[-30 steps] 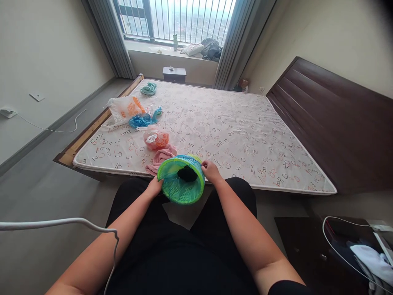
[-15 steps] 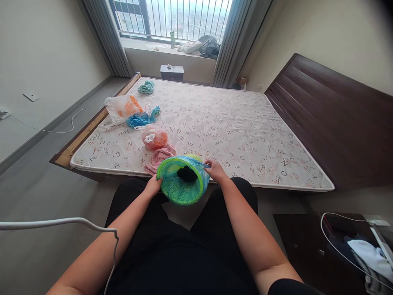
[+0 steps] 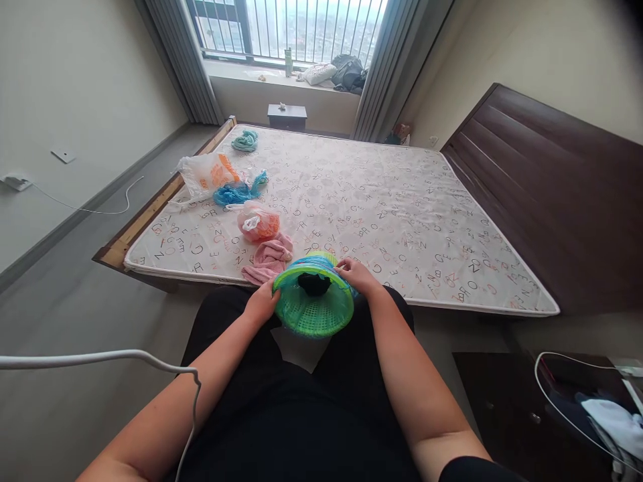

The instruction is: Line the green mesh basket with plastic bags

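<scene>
A green mesh plastic basket [image 3: 321,318] is tipped toward me between my knees, its mouth facing me. A dark patch shows deep inside it. My left hand [image 3: 262,301] grips the left side of the rim, thumb on the inner side. Thin blue plastic bag [image 3: 321,263] film lies bunched behind the far rim and hangs at the right side. At the upper right of the rim, my right hand [image 3: 355,276] is closed with its fingertips pinching the bag film. Left of the basket, a pink cloth [image 3: 271,258] lies crumpled on the mattress edge.
On the mattress [image 3: 382,207] lie a knotted pink bag [image 3: 258,222], a blue net-like bundle [image 3: 238,193], a white and orange plastic bag [image 3: 205,175] and a teal cloth [image 3: 245,140]. A white cable [image 3: 125,357] crosses above my left forearm. A dark cabinet [image 3: 492,395] stands at lower right.
The blue film that lined the basket's inside has come back off the rim, so more green mesh shows. Basket and hands sit slightly farther right in view, which has itself shifted.
</scene>
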Available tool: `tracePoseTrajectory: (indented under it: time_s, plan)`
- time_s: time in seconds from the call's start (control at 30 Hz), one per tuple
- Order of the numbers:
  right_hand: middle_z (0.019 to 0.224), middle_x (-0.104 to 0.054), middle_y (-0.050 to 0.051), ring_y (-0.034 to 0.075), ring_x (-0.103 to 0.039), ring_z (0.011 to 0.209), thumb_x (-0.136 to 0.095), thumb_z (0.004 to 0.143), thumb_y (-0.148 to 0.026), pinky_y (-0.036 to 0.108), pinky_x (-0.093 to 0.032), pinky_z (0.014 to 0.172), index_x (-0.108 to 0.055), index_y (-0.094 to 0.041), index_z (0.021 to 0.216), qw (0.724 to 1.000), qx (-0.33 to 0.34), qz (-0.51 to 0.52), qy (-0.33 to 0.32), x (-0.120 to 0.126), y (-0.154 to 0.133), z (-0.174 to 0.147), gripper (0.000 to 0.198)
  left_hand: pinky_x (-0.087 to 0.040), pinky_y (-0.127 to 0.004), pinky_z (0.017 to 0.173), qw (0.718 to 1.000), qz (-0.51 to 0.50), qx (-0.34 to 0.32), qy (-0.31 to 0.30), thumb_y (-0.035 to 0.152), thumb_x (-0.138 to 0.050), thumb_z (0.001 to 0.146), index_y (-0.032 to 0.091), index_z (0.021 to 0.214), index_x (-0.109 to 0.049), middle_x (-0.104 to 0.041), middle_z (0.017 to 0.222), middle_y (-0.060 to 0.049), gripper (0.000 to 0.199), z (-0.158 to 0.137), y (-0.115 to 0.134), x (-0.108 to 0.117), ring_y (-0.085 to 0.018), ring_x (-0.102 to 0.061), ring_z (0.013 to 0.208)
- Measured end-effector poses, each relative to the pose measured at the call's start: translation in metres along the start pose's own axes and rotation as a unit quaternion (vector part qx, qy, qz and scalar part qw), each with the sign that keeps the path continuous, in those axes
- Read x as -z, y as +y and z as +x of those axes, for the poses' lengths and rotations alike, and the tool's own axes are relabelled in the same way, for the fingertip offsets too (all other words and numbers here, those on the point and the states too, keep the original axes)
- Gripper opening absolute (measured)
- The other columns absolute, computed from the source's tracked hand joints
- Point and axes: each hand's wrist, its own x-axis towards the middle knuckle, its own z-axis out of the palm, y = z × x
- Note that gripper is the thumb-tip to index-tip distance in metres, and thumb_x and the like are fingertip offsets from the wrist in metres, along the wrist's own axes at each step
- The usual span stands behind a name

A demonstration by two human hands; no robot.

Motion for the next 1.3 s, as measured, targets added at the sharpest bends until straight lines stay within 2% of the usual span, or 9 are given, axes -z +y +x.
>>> tracePoseTrajectory:
  time_s: [0.13,0.27,0.4,0.5,0.63,0.87,1.1,1.2,1.3]
  plan:
    - [0.079,-0.066,0.0,0.015,-0.057,0.073,-0.057,0.09,-0.036,0.027,-0.041,0.069,-0.065,-0.02,0.086,0.99,0.116,-0.079,0.024,0.001,-0.026,-0.001,0.018,-0.05,-0.04,0.105,0.999,0.012,-0.018,0.032,0.03,-0.048,0.099,0.02,0.16,-0.039,-0.055,0.153,-0.011,0.062,-0.003,0.002,0.009,-0.032,-0.059,0.132]
    - [0.091,-0.069,0.003,0.017,-0.058,0.079,-0.047,0.099,-0.036,0.028,-0.041,0.072,-0.064,-0.02,0.095,0.964,0.206,-0.112,0.122,-0.013,-0.059,-0.008,0.023,-0.053,-0.044,0.096,0.999,0.022,0.0,0.04,0.032,-0.046,0.1,0.019,0.164,-0.029,-0.061,0.146,-0.017,0.067,-0.005,0.004,0.012,-0.036,-0.069,0.117]
    - [0.102,-0.069,0.006,0.017,-0.057,0.078,-0.041,0.106,-0.033,0.028,-0.035,0.067,-0.065,-0.021,0.102,0.904,0.272,-0.262,0.199,-0.03,-0.075,-0.025,0.027,-0.052,-0.045,0.095,0.999,0.021,0.012,0.022,0.033,-0.043,0.102,0.015,0.165,-0.026,-0.062,0.143,-0.021,0.068,-0.005,0.004,0.013,-0.036,-0.07,0.115]
    - [0.095,-0.069,0.006,0.016,-0.056,0.075,-0.04,0.108,-0.032,0.029,-0.033,0.065,-0.067,-0.021,0.103,0.858,0.311,-0.326,0.248,-0.045,-0.073,-0.043,0.029,-0.051,-0.045,0.096,0.999,0.019,0.037,0.013,0.036,-0.042,0.102,0.015,0.166,-0.022,-0.064,0.14,-0.022,0.07,-0.005,0.002,0.015,-0.037,-0.069,0.116]
    - [0.084,-0.067,0.005,0.016,-0.057,0.073,-0.041,0.108,-0.028,0.029,-0.034,0.065,-0.067,-0.02,0.098,0.819,0.336,-0.375,0.273,-0.071,-0.066,-0.068,0.029,-0.051,-0.045,0.094,0.997,0.029,0.071,0.005,0.039,-0.04,0.104,0.018,0.167,-0.018,-0.065,0.138,-0.021,0.07,-0.005,-0.001,0.017,-0.037,-0.07,0.113]
    - [0.089,-0.068,0.004,0.014,-0.058,0.07,-0.044,0.107,-0.026,0.027,-0.037,0.062,-0.066,-0.02,0.103,0.827,0.321,-0.404,0.223,-0.115,-0.06,-0.085,0.023,-0.052,-0.043,0.095,0.995,0.067,0.074,0.028,0.038,-0.039,0.105,0.015,0.167,-0.017,-0.06,0.145,-0.021,0.069,-0.005,-0.003,0.022,-0.036,-0.07,0.114]
    - [0.106,-0.067,0.011,0.02,-0.064,0.085,-0.046,0.102,-0.016,0.03,-0.05,0.072,-0.059,-0.016,0.129,0.83,0.298,-0.448,0.145,-0.143,-0.06,-0.081,0.03,-0.053,-0.042,0.096,0.99,0.076,0.112,0.029,0.038,-0.04,0.104,0.009,0.165,-0.018,-0.066,0.134,-0.026,0.072,-0.004,-0.008,0.025,-0.036,-0.071,0.112]
    - [0.109,-0.067,0.014,0.023,-0.066,0.088,-0.049,0.099,-0.013,0.032,-0.054,0.074,-0.061,-0.015,0.129,0.839,0.297,-0.451,0.07,-0.146,-0.062,-0.088,0.033,-0.052,-0.045,0.097,0.99,0.07,0.116,0.035,0.04,-0.039,0.104,0.01,0.165,-0.02,-0.065,0.133,-0.027,0.071,-0.004,-0.013,0.027,-0.037,-0.071,0.112]
    - [0.122,-0.066,0.014,0.021,-0.069,0.089,-0.054,0.094,-0.009,0.03,-0.057,0.075,-0.063,-0.019,0.129,0.841,0.337,-0.421,-0.036,-0.146,-0.06,-0.1,0.037,-0.051,-0.051,0.097,0.99,0.035,0.133,0.031,0.043,-0.039,0.103,0.011,0.165,-0.022,-0.065,0.133,-0.029,0.072,-0.001,-0.018,0.03,-0.04,-0.071,0.113]
